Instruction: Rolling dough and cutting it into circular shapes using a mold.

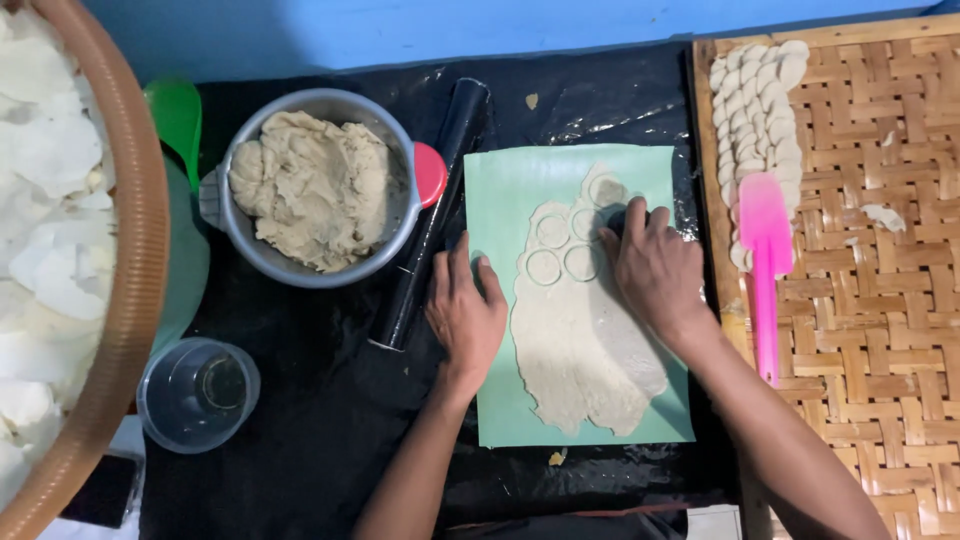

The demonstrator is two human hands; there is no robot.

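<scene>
Dough sheet (578, 340) on my green mat (500, 200) has five rounds cut near the top, most still uncut. My right hand (655, 270) grips the dark cutter, left hand (465, 315) rests flat, holding nothing.

Bystanders on the black plastic sheet (330, 420)

Grey metal bowl (222, 215) w/ lump of raw dough (315, 185), red knob (430, 173) at its rim; black rolling pin (430, 215) just beside it. Clear plastic cup (197, 393) lower left, green scoop (177, 115) above. Big basket (140, 260) w/ white chips (45, 200) far left. Woven bamboo tray (880, 330) at right carries stacked dough discs (755, 95) & pink spatula (766, 240).
</scene>
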